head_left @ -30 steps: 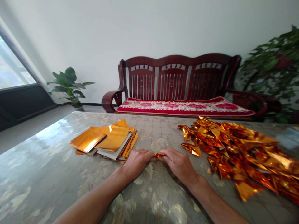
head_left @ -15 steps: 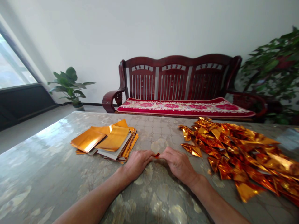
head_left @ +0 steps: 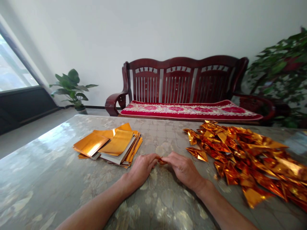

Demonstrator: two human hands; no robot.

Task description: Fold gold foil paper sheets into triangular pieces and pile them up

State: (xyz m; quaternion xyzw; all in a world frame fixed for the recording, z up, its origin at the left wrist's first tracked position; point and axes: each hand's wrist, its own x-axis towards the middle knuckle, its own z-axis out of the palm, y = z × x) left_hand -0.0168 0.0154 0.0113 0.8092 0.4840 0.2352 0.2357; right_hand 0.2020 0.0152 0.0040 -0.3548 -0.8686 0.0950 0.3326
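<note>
Both my hands rest on the patterned table top [head_left: 59,179], fingertips meeting over a small folded piece of gold foil paper [head_left: 161,160]. My left hand [head_left: 142,168] pinches its left end with curled fingers. My right hand [head_left: 183,168] pinches its right end. Most of the foil piece is hidden under my fingers. A stack of flat gold foil sheets [head_left: 110,144] lies just left of my left hand. A big heap of folded gold foil pieces [head_left: 244,156] spreads to the right of my right hand.
Beyond the table stands a dark wooden bench [head_left: 182,86] with a red flowered cushion. A potted plant [head_left: 72,88] sits on the floor at the left, near a window. A leafy plant [head_left: 280,73] fills the right edge.
My fingers have curled in closer round the foil piece, and less of it shows between them. My arms have barely shifted.
</note>
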